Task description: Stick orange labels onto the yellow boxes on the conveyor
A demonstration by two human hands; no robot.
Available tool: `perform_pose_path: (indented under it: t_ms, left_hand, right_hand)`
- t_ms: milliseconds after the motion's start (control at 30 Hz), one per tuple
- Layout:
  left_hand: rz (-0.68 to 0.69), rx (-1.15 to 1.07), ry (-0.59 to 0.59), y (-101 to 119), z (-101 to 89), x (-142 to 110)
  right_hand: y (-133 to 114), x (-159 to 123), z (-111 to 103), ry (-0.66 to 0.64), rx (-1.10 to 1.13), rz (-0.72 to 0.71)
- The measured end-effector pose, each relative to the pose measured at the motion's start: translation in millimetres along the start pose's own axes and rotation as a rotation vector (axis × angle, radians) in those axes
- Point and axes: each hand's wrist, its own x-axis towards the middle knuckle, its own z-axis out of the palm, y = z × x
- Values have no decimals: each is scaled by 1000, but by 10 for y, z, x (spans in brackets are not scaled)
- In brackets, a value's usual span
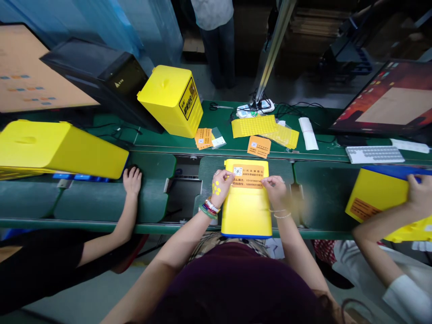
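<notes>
A yellow plastic box (pixel 246 211) lies flat on the green conveyor belt (pixel 209 168) right in front of me. An orange label (pixel 249 176) with a QR code sits on its far end. My left hand (pixel 221 183) pinches the label's left edge, with small yellow dot stickers stuck on the back of the hand and bead bracelets at the wrist. My right hand (pixel 276 186) pinches the label's right edge, fingers pressed together on it.
Spare orange labels (pixel 259 146) and yellow sticker sheets (pixel 254 126) lie on the far shelf. Another yellow box (pixel 172 100) stands tilted there. A co-worker's hand (pixel 132 180) rests on the belt at left beside a yellow box (pixel 57 150); another person's hand (pixel 420 193) holds a box at right.
</notes>
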Motion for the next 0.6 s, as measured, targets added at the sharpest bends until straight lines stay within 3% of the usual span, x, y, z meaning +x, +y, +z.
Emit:
perform_pose_path:
  t_ms: [600]
  left_hand:
    - [41,-10,16,-62,7,-19]
  right_hand:
    - [-13,-4,34,34,-22,6]
